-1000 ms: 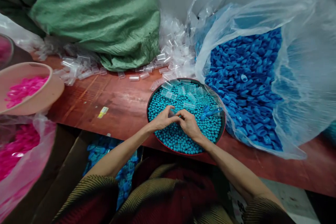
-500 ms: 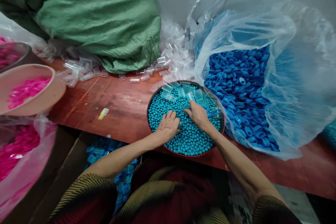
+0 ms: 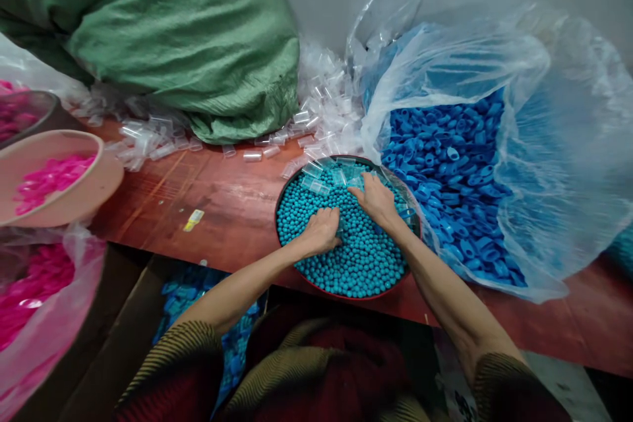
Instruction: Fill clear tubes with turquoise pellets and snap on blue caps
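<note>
A round tub with a dark red rim (image 3: 336, 293) is filled with small turquoise beads (image 3: 363, 260). Over the beads, my left hand (image 3: 321, 232) is closed, its fingers curled round what looks like a clear plastic tube (image 3: 340, 229), mostly hidden by the fingers. My right hand (image 3: 378, 201) is at the tub's far right part, thumb apart from the fingers, its fingertips by clear tubes lying on the beads. More clear tubes (image 3: 315, 184) rest on the beads near the far rim. A blue piece (image 3: 407, 213) shows just right of my right hand.
A clear bag (image 3: 554, 145) of blue caps (image 3: 450, 178) lies open at right. Behind the tub are heaped clear tubes (image 3: 324, 99) and a green sack (image 3: 198, 46). Pink pieces fill a bowl (image 3: 111, 175) and bag at left. A yellow-white tag (image 3: 194, 219) lies on the red tabletop (image 3: 237, 198).
My right hand has moved up and slightly right, to the tubes near the far rim, and its thumb is spread. My left hand's fingers have curled in more.
</note>
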{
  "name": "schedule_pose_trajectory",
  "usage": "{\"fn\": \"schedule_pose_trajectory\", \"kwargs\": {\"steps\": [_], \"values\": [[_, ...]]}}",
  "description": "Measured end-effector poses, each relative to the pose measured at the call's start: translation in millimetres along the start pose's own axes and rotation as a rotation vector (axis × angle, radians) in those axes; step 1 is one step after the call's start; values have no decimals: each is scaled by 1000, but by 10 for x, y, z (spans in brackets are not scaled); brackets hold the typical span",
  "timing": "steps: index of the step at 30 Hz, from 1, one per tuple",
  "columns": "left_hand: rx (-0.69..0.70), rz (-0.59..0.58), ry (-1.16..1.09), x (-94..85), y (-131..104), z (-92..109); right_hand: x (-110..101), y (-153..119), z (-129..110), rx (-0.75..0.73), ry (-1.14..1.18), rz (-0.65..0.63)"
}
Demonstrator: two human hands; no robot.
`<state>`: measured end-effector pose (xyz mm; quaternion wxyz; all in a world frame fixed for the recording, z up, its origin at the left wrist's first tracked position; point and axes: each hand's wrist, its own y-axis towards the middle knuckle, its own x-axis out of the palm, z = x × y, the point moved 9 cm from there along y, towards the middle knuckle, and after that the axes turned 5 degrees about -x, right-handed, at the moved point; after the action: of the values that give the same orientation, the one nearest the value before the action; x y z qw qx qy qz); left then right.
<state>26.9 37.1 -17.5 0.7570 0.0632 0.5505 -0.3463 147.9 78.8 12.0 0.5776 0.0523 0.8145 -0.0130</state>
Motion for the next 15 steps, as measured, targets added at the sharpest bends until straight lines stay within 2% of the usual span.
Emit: {"fn": "schedule_pose_trajectory", "kwargs": {"steps": [3,6,10,13,15], "values": [[-9,-16,-15,-5,14,-36,71,174,-16,20,-124,-116],[26,71,-118,-45,-39,-92,111,142,-26,-41,-80,-145],[109,191,-219,-98,-128,-119,149,-112,-41,-161,283,-92],[167,173,-206,-52,-131,-86,283,-328,-134,-230,544,-107],[199,156,-198,-15,-127,-70,347,-432,-213,-271,565,-102]]}}
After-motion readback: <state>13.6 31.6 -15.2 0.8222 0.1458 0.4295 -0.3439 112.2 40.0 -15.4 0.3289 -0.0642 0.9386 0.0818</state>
